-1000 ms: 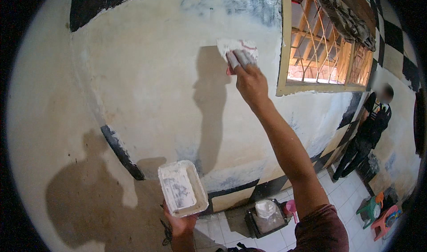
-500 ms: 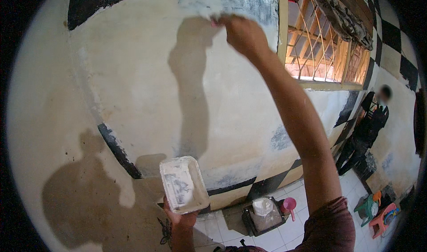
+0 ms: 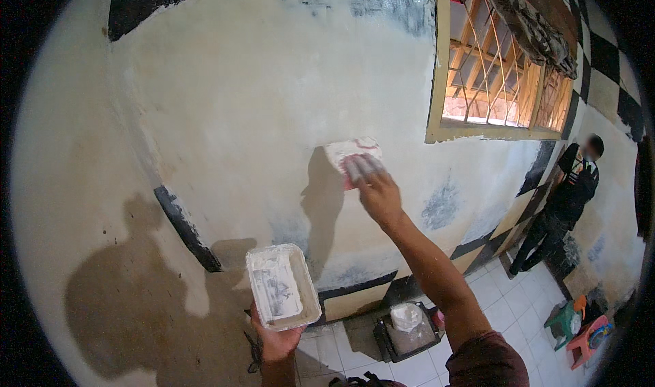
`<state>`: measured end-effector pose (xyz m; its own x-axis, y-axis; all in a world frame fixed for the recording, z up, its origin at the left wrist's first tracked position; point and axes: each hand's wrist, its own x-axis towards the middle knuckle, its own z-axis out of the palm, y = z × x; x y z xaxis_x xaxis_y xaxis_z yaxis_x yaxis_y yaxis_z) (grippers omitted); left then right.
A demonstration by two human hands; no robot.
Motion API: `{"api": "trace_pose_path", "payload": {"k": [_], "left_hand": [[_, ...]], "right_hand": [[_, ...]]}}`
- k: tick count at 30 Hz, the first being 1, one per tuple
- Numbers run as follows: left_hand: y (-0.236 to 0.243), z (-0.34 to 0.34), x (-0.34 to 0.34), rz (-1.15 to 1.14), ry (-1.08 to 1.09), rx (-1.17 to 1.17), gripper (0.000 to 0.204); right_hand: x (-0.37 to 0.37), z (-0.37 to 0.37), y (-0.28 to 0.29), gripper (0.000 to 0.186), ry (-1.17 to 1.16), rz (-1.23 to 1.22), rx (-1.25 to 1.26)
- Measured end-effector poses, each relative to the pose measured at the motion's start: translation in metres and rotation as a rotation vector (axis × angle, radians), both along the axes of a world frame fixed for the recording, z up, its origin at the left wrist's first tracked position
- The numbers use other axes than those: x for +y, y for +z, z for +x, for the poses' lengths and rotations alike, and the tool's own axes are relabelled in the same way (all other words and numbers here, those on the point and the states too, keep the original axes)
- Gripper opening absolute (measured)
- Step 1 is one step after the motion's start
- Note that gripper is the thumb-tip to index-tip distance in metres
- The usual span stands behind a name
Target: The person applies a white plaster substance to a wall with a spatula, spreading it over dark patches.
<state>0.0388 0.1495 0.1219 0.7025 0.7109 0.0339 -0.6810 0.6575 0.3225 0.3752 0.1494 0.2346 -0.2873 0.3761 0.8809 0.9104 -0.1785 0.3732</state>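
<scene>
1. The right hand (image 3: 374, 188) is raised at the wall (image 3: 225, 114); its whitened fingers grip the card (image 3: 346, 152) and lie over its face; the thumb is hidden.
2. The card, white and red, is at the wall, below and left of the window (image 3: 488, 80); red marks near its upper edge are too blurred to read.
3. The left hand (image 3: 275, 342) is low, closed around the lower end of the tub (image 3: 308, 288); the tub is tilted, its open side showing; white paste (image 3: 281, 267) with grey smears coats it.
4. The wall is pale, with blue-grey patches and black strips.
5. Below, a black box (image 3: 424, 346) stands on the tiles (image 3: 484, 293), a white bag (image 3: 406, 316) on top.
6. At right, a person (image 3: 570, 199) in dark clothes stands, the shirt's light markings too small to read; a green stool (image 3: 561, 324) and a red stool (image 3: 581, 349) stand nearby.
</scene>
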Motion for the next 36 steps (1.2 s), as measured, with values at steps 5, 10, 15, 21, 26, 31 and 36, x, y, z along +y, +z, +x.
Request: {"api": "trace_pose_path", "payload": {"k": [5, 10, 15, 21, 26, 31, 36], "left_hand": [[-0.001, -0.002, 0.001, -0.023, 0.098, 0.084, 0.054], [-0.003, 0.006, -0.004, 0.009, 0.125, 0.037, 0.05], [-0.008, 0.008, 0.002, 0.021, 0.226, 0.061, 0.048], [-0.02, 0.011, 0.008, 0.059, 0.238, 0.176, 0.05], [-0.007, 0.01, 0.003, 0.03, 0.207, 0.182, 0.05], [-0.025, 0.005, 0.012, 0.063, 0.108, 0.116, 0.054], [-0.006, 0.0, 0.005, 0.019, -0.014, -0.017, 0.065]], "right_hand": [[-0.019, 0.028, 0.059, 0.03, -0.19, 0.522, 0.382], [0.089, 0.014, 0.075, 0.018, -0.247, 0.193, 0.753], [0.13, -0.141, 0.034, 0.018, 0.306, -0.095, 0.381], [0.046, -0.061, 0.204, 0.013, -0.015, 0.326, 0.124], [0.005, 0.02, 0.247, 0.033, -0.163, 0.233, -0.037], [-0.001, 0.068, 0.032, 0.047, -0.09, -0.159, -0.113], [-0.046, 0.029, -0.056, 0.033, -0.024, -0.325, 0.151]]}}
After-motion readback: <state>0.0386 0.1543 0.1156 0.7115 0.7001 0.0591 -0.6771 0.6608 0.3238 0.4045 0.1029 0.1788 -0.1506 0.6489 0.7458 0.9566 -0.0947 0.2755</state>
